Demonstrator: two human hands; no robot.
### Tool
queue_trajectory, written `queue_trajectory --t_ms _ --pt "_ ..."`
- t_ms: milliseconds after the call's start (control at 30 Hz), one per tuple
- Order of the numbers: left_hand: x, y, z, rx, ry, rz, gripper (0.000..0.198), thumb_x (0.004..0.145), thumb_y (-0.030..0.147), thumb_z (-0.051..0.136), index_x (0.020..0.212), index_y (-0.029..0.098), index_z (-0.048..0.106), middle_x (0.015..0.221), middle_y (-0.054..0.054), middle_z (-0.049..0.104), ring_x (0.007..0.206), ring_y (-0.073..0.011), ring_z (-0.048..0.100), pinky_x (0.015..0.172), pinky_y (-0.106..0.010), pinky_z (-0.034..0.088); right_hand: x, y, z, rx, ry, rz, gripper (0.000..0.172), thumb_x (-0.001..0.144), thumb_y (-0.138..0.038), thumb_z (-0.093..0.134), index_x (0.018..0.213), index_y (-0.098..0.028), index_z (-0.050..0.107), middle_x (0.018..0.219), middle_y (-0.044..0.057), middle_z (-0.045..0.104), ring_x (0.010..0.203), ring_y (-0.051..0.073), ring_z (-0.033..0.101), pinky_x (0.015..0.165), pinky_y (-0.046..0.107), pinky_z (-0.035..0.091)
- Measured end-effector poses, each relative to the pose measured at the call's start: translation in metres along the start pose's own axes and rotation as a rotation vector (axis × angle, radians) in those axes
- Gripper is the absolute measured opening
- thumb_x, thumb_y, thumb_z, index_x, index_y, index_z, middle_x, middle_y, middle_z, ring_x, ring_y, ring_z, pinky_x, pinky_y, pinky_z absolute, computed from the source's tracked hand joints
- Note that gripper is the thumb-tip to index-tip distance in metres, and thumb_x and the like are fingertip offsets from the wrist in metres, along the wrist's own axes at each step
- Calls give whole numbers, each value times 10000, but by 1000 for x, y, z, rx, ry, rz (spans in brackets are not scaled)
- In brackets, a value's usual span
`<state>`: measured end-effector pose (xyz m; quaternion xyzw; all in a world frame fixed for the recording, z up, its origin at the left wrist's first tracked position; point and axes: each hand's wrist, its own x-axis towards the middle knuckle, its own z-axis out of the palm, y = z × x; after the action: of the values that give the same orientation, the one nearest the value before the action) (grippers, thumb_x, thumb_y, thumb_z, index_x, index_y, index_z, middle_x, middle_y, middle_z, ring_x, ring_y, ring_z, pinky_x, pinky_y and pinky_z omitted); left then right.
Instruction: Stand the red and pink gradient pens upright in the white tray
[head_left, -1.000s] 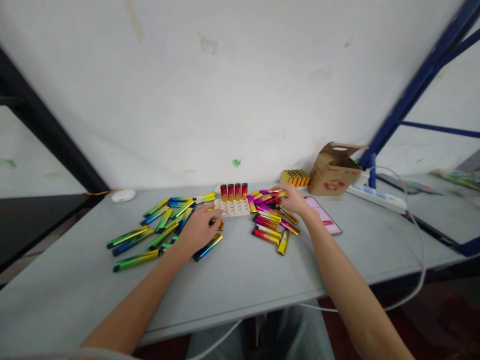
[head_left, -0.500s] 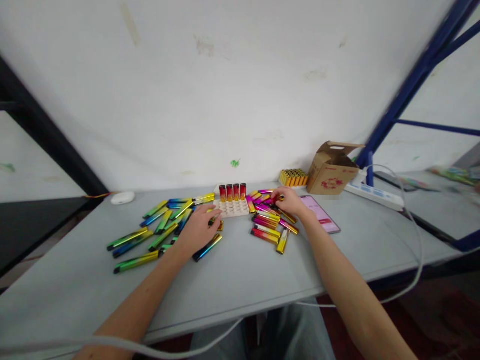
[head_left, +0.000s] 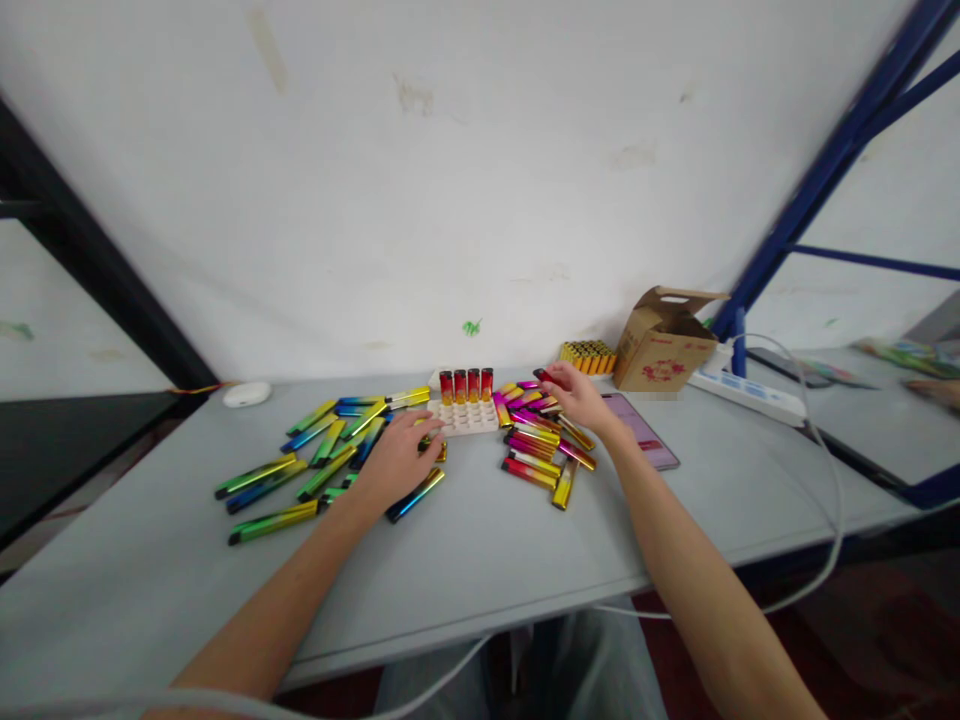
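Note:
A white holed tray (head_left: 465,417) sits mid-table with several red-and-yellow lighters (head_left: 466,384) standing along its back row. My left hand (head_left: 397,458) lies curled at the tray's left front corner, fingers on its edge and on a lighter beside it. My right hand (head_left: 576,398) hovers over a pile of red, pink and yellow lighters (head_left: 536,440) to the tray's right and pinches one red lighter (head_left: 546,377) lifted from the pile. A spread of green, blue and yellow lighters (head_left: 315,450) lies to the left.
A phone (head_left: 641,430) lies right of the pile. Behind it stand an open cardboard box (head_left: 664,345) and a block of yellow lighters (head_left: 589,355). A white power strip (head_left: 750,395) and cable run right. A white pebble-shaped object (head_left: 246,394) sits back left.
My right hand has closed on a red lighter in the pile and raised it slightly toward the back. My left hand has stayed at the tray.

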<state>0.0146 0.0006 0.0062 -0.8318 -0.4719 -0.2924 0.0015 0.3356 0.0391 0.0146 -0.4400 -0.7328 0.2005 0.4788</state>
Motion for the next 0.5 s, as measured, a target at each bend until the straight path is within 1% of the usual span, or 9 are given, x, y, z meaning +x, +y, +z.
queue_trajectory --t_ms 33,100,167,233,267,367,433,500 --pt "0 0 0 0 6 1 344 889 335 463 1021 167 733 1143 -132 678 1108 -274 602 1020 -461 462 0 -6 4 16 7 -7 206 897 -348 529 1033 -193 522 842 23 620 768 164 594 709 296 493" --pt "0 0 1 1 16 4 339 886 334 465 1013 170 734 1134 -131 680 1099 -273 605 1015 -461 465 0 -20 13 -36 57 -64 182 896 -338 534 1004 -194 508 874 26 603 780 160 574 731 292 482" --pt "0 0 1 0 22 8 340 885 334 464 1004 168 735 1130 -134 682 1091 -274 608 1011 -465 467 -2 -34 24 -117 80 -91 178 909 -322 516 1034 -196 505 889 29 606 772 165 572 732 295 474" --pt "0 -1 1 -1 20 17 345 886 333 462 1011 160 733 1129 -140 682 1089 -277 607 1010 -468 467 -6 -46 33 -171 58 -117 197 923 -301 493 1091 -197 506 914 40 624 783 179 590 728 302 475" --pt "0 -1 1 -2 19 21 348 886 331 463 1017 153 732 1128 -144 681 1089 -279 606 1010 -468 467 -7 -51 37 -183 33 -138 210 926 -290 490 1114 -198 510 956 51 637 820 188 605 753 310 479" --pt "-1 -2 2 -6 17 30 351 882 325 472 1032 137 728 1126 -154 680 1089 -286 602 1006 -474 468 -12 -59 46 -229 -11 -213 271 943 -276 478 1200 -203 522 1109 89 640 985 214 610 874 344 475" --pt "-1 -2 2 -12 25 32 345 881 325 473 1027 143 728 1120 -151 682 1082 -284 605 1001 -478 472 -14 -59 49 -265 -40 -251 274 959 -278 457 1208 -209 549 1124 97 641 1027 218 601 916 359 467" --pt "-1 -2 3 -16 31 33 335 882 323 471 1020 157 728 1113 -142 686 1072 -278 609 998 -480 474 -15 -57 53 -282 -65 -262 270 970 -278 437 1190 -209 576 1104 99 654 1025 219 604 925 366 469"
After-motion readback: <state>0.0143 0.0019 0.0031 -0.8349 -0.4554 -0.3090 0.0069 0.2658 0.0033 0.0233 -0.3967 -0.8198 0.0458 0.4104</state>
